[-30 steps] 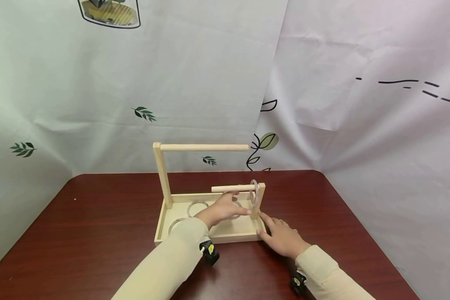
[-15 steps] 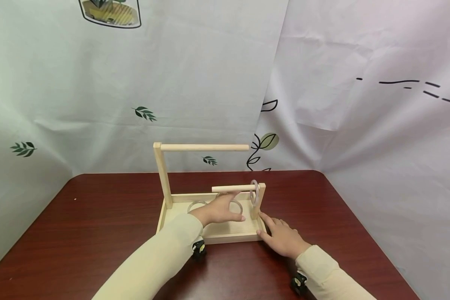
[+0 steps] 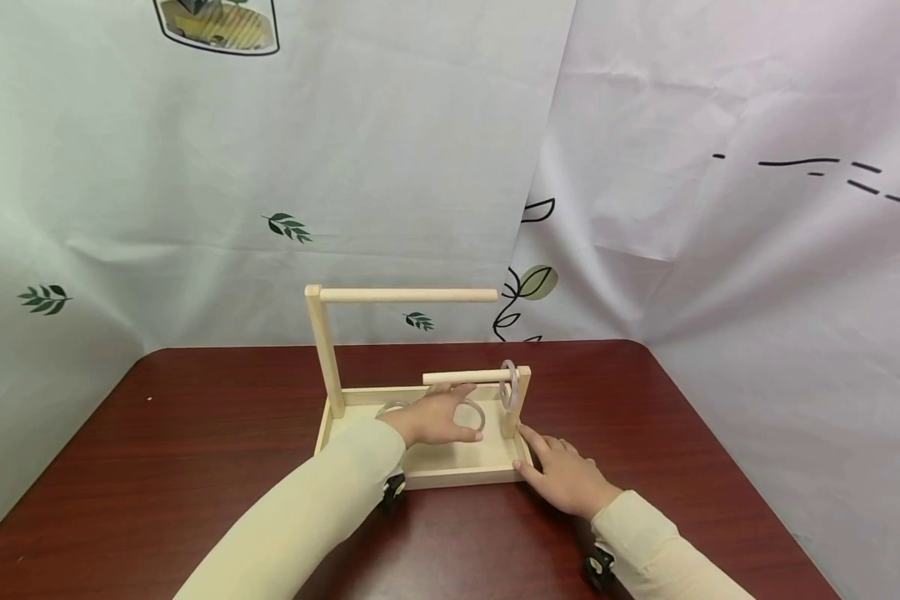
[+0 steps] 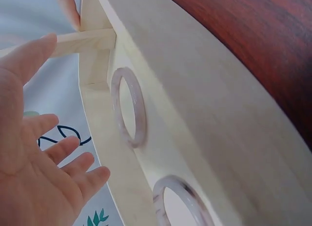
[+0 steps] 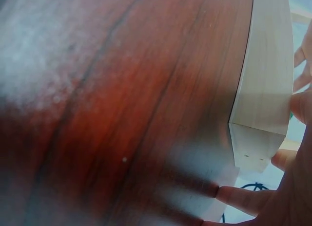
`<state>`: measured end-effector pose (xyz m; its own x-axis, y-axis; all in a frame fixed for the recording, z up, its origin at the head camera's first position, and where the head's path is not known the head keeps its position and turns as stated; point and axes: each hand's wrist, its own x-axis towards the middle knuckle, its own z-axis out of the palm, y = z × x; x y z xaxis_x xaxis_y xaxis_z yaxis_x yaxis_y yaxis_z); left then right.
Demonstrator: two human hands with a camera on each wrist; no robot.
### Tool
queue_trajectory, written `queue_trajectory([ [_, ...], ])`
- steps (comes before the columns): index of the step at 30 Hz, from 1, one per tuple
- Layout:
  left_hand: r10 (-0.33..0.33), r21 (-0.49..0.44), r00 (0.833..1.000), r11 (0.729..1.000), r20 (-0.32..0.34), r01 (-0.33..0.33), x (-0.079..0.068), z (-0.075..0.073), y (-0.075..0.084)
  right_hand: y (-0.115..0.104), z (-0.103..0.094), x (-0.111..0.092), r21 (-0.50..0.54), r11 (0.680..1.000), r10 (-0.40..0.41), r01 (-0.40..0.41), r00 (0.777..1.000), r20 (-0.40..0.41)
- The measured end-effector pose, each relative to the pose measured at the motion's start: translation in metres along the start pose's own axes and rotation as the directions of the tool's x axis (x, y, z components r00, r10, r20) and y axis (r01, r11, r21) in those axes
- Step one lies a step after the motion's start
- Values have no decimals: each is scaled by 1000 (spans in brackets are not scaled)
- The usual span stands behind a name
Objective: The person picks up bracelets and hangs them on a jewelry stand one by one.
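A wooden display stand has a shallow tray (image 3: 465, 478), a tall post with a long bar (image 3: 412, 295), and a short post with a lower bar (image 3: 457, 377). One pale bangle (image 3: 509, 385) hangs on the lower bar by its post. My left hand (image 3: 437, 418) hovers over the tray, fingers spread and nothing between them. Under it lies a bangle (image 3: 472, 415); the left wrist view shows that bangle (image 4: 129, 108) and a second, streaked bangle (image 4: 181, 199) on the tray floor. My right hand (image 3: 566, 477) rests at the tray's right end, its thumb and fingertips touching the front corner.
The stand sits on a dark red-brown table (image 3: 217, 433). A white printed cloth (image 3: 420, 167) hangs behind the table and along its sides. My left sleeve (image 3: 307, 500) covers the tray's front left part.
My left hand has drawn back to the left from the short post, its thumb coming away from it. The forearm now hides a front-left bangle seen earlier. The right hand stays put.
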<state>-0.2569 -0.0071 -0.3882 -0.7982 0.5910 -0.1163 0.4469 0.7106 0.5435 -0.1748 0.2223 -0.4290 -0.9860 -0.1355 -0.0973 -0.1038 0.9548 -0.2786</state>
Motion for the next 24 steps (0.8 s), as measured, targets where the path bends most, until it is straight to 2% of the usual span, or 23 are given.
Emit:
queue_trajectory([
  [4, -12, 18, 999, 1000, 35, 11, 4, 0, -2, 0, 0, 0, 4, 1000, 2, -2, 1000, 1],
  [11, -72, 86, 994, 994, 84, 65, 13, 5, -6, 0, 0, 0, 3, 1000, -1, 1, 1000, -8],
  [19, -54, 85, 990, 995, 129, 44, 18, 6, -2, 0, 0, 0, 6, 1000, -1, 1, 1000, -9],
  [24, -83, 110, 986, 992, 144, 68, 20, 7, -1, 0, 1, 0, 7, 1000, -6, 6, 1000, -17],
])
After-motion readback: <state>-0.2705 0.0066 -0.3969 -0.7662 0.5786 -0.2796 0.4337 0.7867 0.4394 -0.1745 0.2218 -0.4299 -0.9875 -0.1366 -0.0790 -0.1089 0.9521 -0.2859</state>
